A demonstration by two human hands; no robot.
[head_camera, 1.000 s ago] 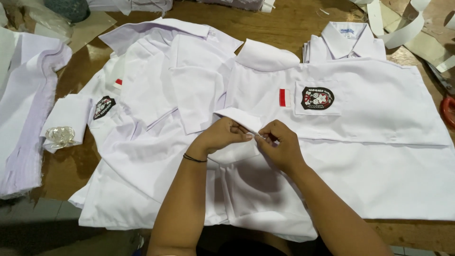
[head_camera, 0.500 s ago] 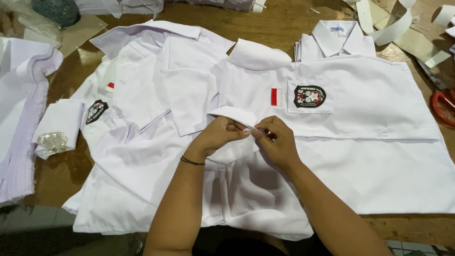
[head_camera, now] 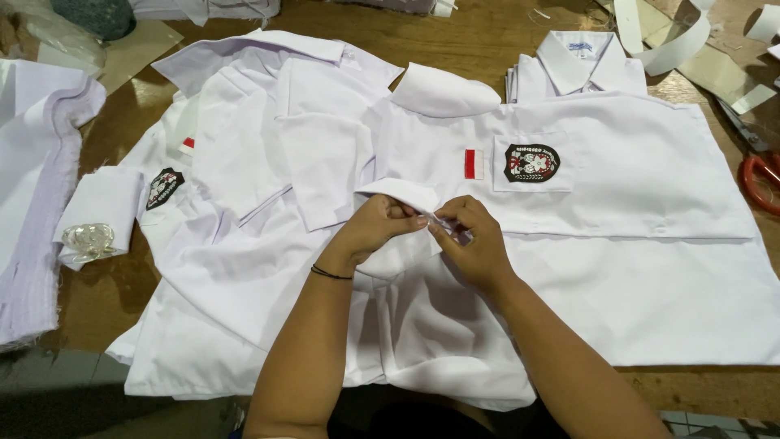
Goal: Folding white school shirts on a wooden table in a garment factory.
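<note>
White cotton fills our head view: a white shirt [head_camera: 617, 211] lies spread flat on the wooden bench [head_camera: 455, 41], its collar far from us and a dark crest patch [head_camera: 532, 162] on the pocket, with a red-and-white strip [head_camera: 474, 163] just left of it. Our left hand [head_camera: 375, 229] pinches a folded sleeve edge [head_camera: 398, 195] at the shirt's middle, fingers closed on the cloth. Our right hand [head_camera: 474, 244] meets it, fingertips pressed shut on the same fold. A second white shirt [head_camera: 260, 162] lies to the left, partly under the first. Red-handled scissors [head_camera: 760, 175] rest at the right edge, and another folded shirt [head_camera: 581, 69] sits far right.
</note>
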